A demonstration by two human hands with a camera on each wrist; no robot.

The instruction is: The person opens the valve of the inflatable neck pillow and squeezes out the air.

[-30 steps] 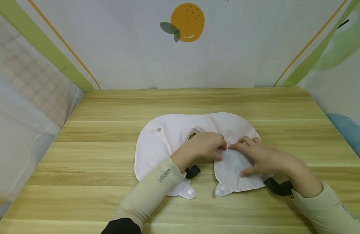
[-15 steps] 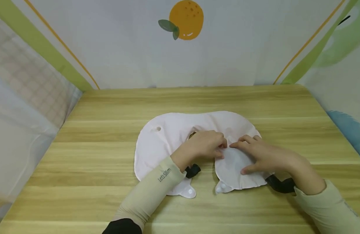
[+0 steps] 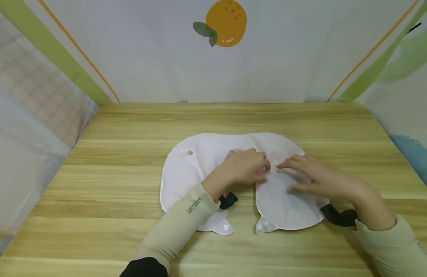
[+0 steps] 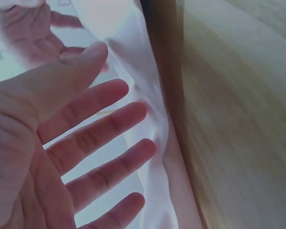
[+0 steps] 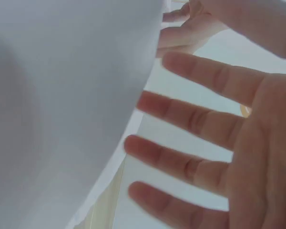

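Observation:
A flat, pale pink U-shaped neck pillow [image 3: 182, 181] lies on the table in the head view, its two ends toward me. Each end carries a small tab with a round snap, and a small round hole shows on its left lobe. Reaching across the middle gap, my left hand [image 3: 246, 167] has its fingertips at the inner side of the right lobe. In the left wrist view its fingers [image 4: 114, 119] are spread and relaxed against the cloth. My right hand [image 3: 310, 173] hovers over the right lobe, fingers [image 5: 181, 105] extended with tips at the cloth.
The wood-grain table [image 3: 95, 192] runs back to a white curtain with a printed orange [image 3: 226, 23]. Black wrist straps [image 3: 338, 215] show beside the sleeves [image 3: 178, 223]. White cloth hangs on both sides.
My right hand has moved slightly right and away from the left hand. The front edge of the right lobe has spread a little toward me. The left hand is nearly still.

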